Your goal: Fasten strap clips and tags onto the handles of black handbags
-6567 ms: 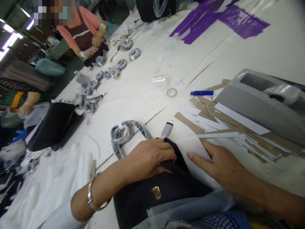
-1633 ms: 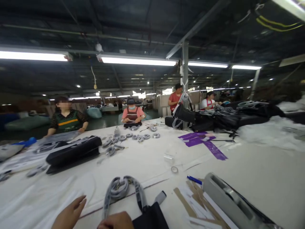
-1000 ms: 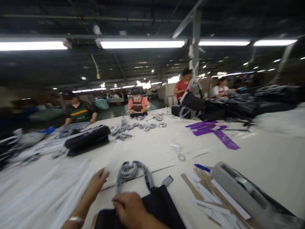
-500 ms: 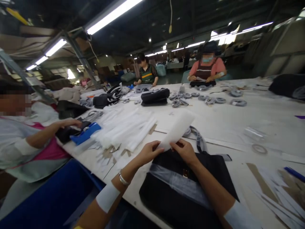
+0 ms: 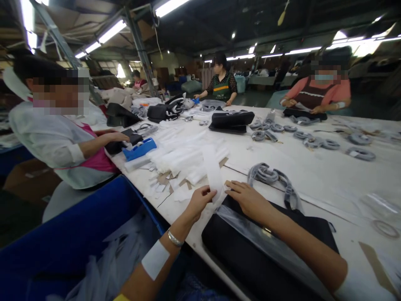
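Observation:
My left hand (image 5: pixel 199 202) pinches the lower end of a white foam sheet (image 5: pixel 213 172) that stands up from the table. My right hand (image 5: pixel 247 198) is closed beside it, fingers at the sheet's lower edge, above a black handbag (image 5: pixel 250 255) lying flat at the table's near edge. Clear plastic film (image 5: pixel 250 234) drapes over the bag. A strap wrapped in grey film (image 5: pixel 272 177) runs from the bag onto the table.
A pile of white foam sheets (image 5: pixel 184 156) lies left of my hands. A person in white (image 5: pixel 62 142) sits at the left by a blue tape dispenser (image 5: pixel 139 149). Two more people work across the table near black bags (image 5: pixel 230 120) and several wrapped straps (image 5: pixel 313 140). A blue bin (image 5: pixel 72 234) stands below.
The view has swung left. The foam sheet, wide and tilted right half a second ago, now stands narrow and upright between my hands. Both hands stay at its lower end over the bag.

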The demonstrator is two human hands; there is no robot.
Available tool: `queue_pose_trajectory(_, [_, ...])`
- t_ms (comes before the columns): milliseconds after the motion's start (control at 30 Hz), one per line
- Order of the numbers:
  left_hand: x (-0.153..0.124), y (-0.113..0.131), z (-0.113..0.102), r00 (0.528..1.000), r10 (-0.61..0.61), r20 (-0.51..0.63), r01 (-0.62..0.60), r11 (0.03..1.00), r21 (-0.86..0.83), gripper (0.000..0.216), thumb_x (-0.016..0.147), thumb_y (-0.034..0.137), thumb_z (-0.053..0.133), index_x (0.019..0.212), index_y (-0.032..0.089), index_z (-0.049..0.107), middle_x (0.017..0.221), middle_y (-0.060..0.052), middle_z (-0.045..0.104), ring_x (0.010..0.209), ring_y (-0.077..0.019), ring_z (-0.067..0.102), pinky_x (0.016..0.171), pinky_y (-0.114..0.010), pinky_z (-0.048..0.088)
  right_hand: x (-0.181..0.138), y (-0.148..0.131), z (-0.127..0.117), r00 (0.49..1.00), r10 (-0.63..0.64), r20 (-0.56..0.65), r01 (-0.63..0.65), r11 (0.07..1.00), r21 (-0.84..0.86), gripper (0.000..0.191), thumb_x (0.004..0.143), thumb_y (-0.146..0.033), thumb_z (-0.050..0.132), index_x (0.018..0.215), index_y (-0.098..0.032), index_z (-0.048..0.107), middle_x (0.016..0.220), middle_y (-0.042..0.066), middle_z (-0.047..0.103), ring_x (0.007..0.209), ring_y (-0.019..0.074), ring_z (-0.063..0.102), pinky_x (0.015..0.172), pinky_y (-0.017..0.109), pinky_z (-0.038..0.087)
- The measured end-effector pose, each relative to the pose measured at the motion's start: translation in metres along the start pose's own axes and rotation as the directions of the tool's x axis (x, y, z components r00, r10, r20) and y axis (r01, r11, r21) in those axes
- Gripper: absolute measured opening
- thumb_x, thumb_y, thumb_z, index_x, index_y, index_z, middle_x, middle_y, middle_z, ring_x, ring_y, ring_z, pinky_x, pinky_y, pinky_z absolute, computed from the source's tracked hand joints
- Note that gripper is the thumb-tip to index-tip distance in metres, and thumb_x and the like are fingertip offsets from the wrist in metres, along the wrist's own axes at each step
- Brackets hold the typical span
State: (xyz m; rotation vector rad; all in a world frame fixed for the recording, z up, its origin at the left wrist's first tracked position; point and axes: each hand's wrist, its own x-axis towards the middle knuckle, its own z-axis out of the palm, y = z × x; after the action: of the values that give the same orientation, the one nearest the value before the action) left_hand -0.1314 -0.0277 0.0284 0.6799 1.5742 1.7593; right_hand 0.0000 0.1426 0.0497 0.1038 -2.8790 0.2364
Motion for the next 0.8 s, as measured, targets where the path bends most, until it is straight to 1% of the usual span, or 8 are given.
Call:
queue_pose_trajectory(133, [0.007, -0.007, 0.001, 0.999, 0.005, -0.038, -0.009, 0.995, -0.095, 0.045, 0.072, 0.042, 0.074, 0.105, 0.013, 0.063, 0.097, -0.01, 0.071, 0.083, -0.0185, 0.065, 0.072, -0.029, 0.052, 0.028, 0.018, -0.008, 0.962, -0.094, 0.257, 0.126, 0.986, -0.111, 0.036, 0.084, -0.016, 0.057, 0.119, -0.024, 0.062, 0.129, 0.011, 0.059, 0.129, 0.0319, 0.044, 0.106, 0.058, 0.029])
queue_pose_trajectory(300, [0.02, -0.015, 0.015, 0.995, -0.06, -0.081, 0.043, 0.981, -0.19, 0.043, 0.069, 0.045, 0.075, 0.093, 0.012, 0.061, 0.08, -0.006, 0.066, 0.074, -0.0165, 0.063, 0.071, -0.032, 0.054, 0.055, 0.029, -0.033, 0.894, -0.168, 0.415, 0.189, 0.982, -0.01, 0.02, 0.078, -0.034, 0.069, 0.094, -0.022, 0.069, 0.097, 0.008, 0.069, 0.093, 0.0249, 0.063, 0.095, 0.042, 0.04])
queue_pose_trajectory(367, [0.023, -0.015, 0.018, 0.998, -0.055, -0.031, 0.049, 0.986, -0.159, 0.04, 0.07, 0.046, 0.073, 0.087, 0.013, 0.06, 0.072, -0.003, 0.062, 0.068, -0.0144, 0.061, 0.067, -0.029, 0.052, 0.06, 0.028, -0.046, 0.885, -0.185, 0.428, 0.186, 0.982, 0.04, 0.015, 0.078, -0.035, 0.069, 0.087, -0.023, 0.069, 0.089, 0.005, 0.068, 0.086, 0.0222, 0.063, 0.082, 0.033, 0.043])
queue_pose_trajectory(433, [0.025, -0.011, 0.016, 0.993, -0.05, 0.105, 0.054, 0.998, -0.037, 0.034, 0.072, 0.044, 0.071, 0.078, 0.014, 0.058, 0.063, 0.002, 0.056, 0.06, -0.0113, 0.055, 0.058, -0.023, 0.046, 0.059, 0.026, -0.056, 0.881, -0.175, 0.44, 0.163, 0.984, 0.066, 0.013, 0.079, -0.036, 0.067, 0.085, -0.025, 0.069, 0.084, 0.003, 0.066, 0.081, 0.0205, 0.063, 0.07, 0.028, 0.043])
queue_pose_trajectory(500, [0.027, -0.001, 0.009, 0.948, -0.069, 0.311, 0.019, 0.987, 0.161, 0.025, 0.073, 0.038, 0.068, 0.07, 0.015, 0.057, 0.057, 0.005, 0.051, 0.054, -0.0089, 0.048, 0.051, -0.02, 0.038, 0.055, 0.026, -0.061, 0.87, -0.175, 0.462, 0.153, 0.985, 0.086, 0.013, 0.08, -0.038, 0.065, 0.086, -0.027, 0.069, 0.083, 0.002, 0.066, 0.077, 0.019, 0.063, 0.065, 0.026, 0.042])
queue_pose_trajectory(600, [0.03, 0.016, 0.0, 0.808, -0.089, 0.583, -0.194, 0.893, 0.405, 0.008, 0.072, 0.022, 0.062, 0.066, 0.017, 0.063, 0.056, 0.005, 0.053, 0.052, -0.0089, 0.046, 0.05, -0.021, 0.033, 0.052, 0.028, -0.062, 0.84, -0.203, 0.503, 0.168, 0.979, 0.116, 0.015, 0.085, -0.039, 0.06, 0.089, -0.029, 0.07, 0.084, 0.001, 0.068, 0.075, 0.0177, 0.065, 0.064, 0.026, 0.042])
queue_pose_trajectory(700, [0.038, 0.026, -0.001, 0.716, -0.086, 0.692, -0.375, 0.789, 0.486, 0.014, 0.069, 0.012, 0.058, 0.066, 0.021, 0.068, 0.06, 0.006, 0.061, 0.055, -0.0114, 0.051, 0.054, -0.022, 0.037, 0.061, 0.03, -0.058, 0.845, -0.226, 0.485, 0.186, 0.974, 0.13, 0.022, 0.09, -0.035, 0.05, 0.097, -0.029, 0.071, 0.093, 0.002, 0.071, 0.085, 0.0192, 0.066, 0.074, 0.029, 0.045])
queue_pose_trajectory(800, [0.042, 0.027, 0.001, 0.674, -0.089, 0.734, -0.432, 0.759, 0.488, 0.018, 0.069, 0.01, 0.058, 0.062, 0.023, 0.069, 0.058, 0.005, 0.062, 0.054, -0.0127, 0.053, 0.054, -0.023, 0.038, 0.081, 0.033, -0.052, 0.832, -0.304, 0.464, 0.218, 0.949, 0.23, 0.024, 0.086, -0.026, 0.053, 0.1, -0.029, 0.072, 0.108, 0.002, 0.071, 0.106, 0.0214, 0.061, 0.091, 0.033, 0.042])
